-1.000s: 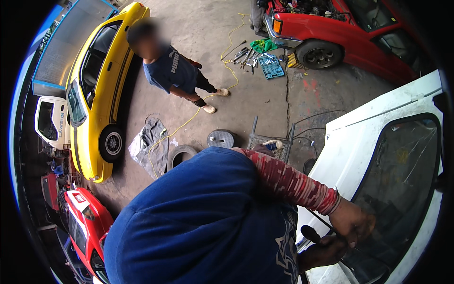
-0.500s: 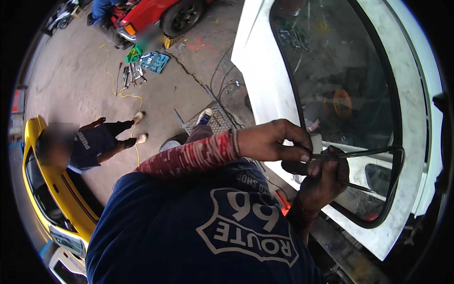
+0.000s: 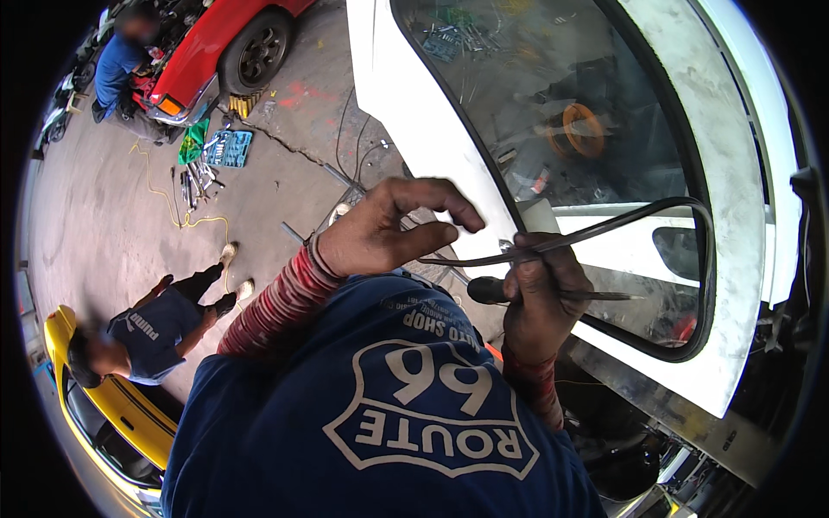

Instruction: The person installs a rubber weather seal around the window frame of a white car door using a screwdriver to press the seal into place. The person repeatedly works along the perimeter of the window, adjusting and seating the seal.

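My right hand point(image 3: 548, 298) is closed round a black rubber strip point(image 3: 622, 226) and a screwdriver point(image 3: 488, 290). The screwdriver's dark handle sticks out on the left of the fist and its thin blade points right. The strip's loose end reaches left past my fingers; its other side loops back at the window's right edge. My left hand point(image 3: 393, 226) hovers to the left, thumb and forefinger apart with nothing between them, just above the strip's end. Beneath the strip is a white vehicle door point(image 3: 432, 138) with a dark-edged window glass point(image 3: 553, 95).
A person in blue point(image 3: 125, 69) works at a red car point(image 3: 194, 56) at the far left. Another person point(image 3: 155, 332) is beside a yellow car point(image 3: 121, 397). Wrenches point(image 3: 200, 180), a blue tool case point(image 3: 228, 148) and a yellow cord point(image 3: 160, 190) lie on the floor.
My left hand has let go of the strip and moved left, its fingers now apart. The right hand has shifted slightly left, still holding strip and screwdriver. The view has turned.
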Tool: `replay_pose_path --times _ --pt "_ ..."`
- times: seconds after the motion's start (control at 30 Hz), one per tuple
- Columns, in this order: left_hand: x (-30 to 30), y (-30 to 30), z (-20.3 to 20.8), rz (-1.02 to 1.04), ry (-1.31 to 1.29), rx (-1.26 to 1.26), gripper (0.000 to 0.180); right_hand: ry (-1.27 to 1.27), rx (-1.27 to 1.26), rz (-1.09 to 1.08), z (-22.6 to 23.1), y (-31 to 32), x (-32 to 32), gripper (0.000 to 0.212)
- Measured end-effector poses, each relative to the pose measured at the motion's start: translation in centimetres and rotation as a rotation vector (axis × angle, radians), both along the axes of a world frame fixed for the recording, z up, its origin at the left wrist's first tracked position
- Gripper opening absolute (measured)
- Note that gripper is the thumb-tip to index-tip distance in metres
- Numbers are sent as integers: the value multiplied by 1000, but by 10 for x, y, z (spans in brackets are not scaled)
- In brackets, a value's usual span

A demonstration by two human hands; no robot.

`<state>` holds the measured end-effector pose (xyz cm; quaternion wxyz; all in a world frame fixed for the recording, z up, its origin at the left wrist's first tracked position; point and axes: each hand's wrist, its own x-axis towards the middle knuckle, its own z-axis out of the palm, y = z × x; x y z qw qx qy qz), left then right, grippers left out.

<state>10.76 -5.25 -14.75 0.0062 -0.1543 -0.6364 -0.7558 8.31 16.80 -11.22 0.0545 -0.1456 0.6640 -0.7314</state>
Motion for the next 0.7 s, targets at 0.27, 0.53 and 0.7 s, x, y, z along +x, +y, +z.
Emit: replay_pose_path --times 0.27,0.53,0.7 --pt "-65 78 83 254 302 -195 21 -97 22 -100 -14 -4 5 6" --pt "-46 49 54 -45 68 14 17 -27 130 -181 -16 -6 9 20" --pt "-44 55 47 38 339 -53 19 -99 62 -296 -10 5 4 40"
